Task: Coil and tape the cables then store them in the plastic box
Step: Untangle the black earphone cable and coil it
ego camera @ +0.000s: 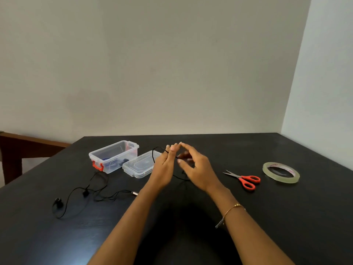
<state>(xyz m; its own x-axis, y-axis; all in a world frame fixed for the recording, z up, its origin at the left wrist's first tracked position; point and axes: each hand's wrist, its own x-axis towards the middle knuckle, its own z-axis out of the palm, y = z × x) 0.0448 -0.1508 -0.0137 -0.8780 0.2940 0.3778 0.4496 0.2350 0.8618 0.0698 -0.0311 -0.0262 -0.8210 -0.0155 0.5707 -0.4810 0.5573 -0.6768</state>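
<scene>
Head view: black table (286, 217) against a plain wall, both forearms reaching in from the bottom edge. Left hand (164, 165) is raised over the table centre, palm turned up-ish, fingers straight and held close together, pointing away; a thin black cable (155, 152) loops over the fingers near the tips and arcs out to the left side of the hand. Right hand (194, 167) sits just beside the left, blurred, fingers curved toward the left fingertips; it appears to pinch the cable between thumb and fingers, but blur makes the exact grip hard to tell. Cable strand drops between the two hands to the table. Gold bracelet (232, 208) on right wrist. Second black cable (84, 194) lies loose and tangled on the table at left, with a small earpiece-like end at far left and a metal plug near the left forearm. Clear plastic box (112, 155) stands open behind it, red latch on its near end, something blue and dark inside. Clear lid (140, 165) lies flat just beside the box on its right, partly behind the left hand. Red-handled scissors (245, 179) lie right of the hands, blades pointing left. Roll of clear tape (280, 172) lies flat further right, apart from the scissors.
</scene>
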